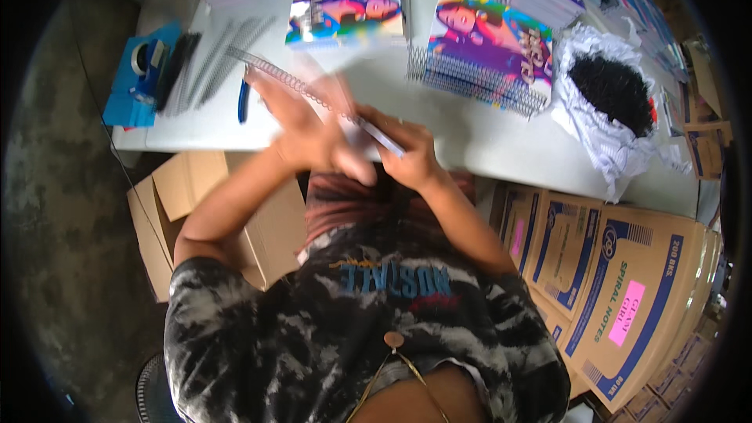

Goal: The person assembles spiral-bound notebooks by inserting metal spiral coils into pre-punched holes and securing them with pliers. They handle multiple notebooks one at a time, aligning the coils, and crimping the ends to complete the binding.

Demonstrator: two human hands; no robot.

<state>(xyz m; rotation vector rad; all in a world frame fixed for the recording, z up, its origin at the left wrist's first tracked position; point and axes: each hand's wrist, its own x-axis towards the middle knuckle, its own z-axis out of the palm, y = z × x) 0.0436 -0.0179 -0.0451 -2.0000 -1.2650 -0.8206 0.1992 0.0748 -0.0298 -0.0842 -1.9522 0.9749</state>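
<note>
Pendant (394, 339) closest — right hand (413, 150) clamped on a notebook (381, 137); left hand (307, 131), blurred beside spiral wire (270, 68) — I can't tell its grip.

A bright blue sheet (121, 94) is laid at the left end of the white table (509, 145), overlapped by a blue tape dispenser (151, 78). A blue pen (243, 102) is placed close to the table's near edge, left of its middle. Toward the table's right end, a tangled black heap (611, 90) is cradled in crumpled white wrapping (578, 127). An open cardboard box (188, 184) is set below the table's near left side; below its near right side, brown cartons (646, 266) are lined up, marked with pink labels (627, 313). Past the table's left end, grey floor (63, 266) is seen.
</note>
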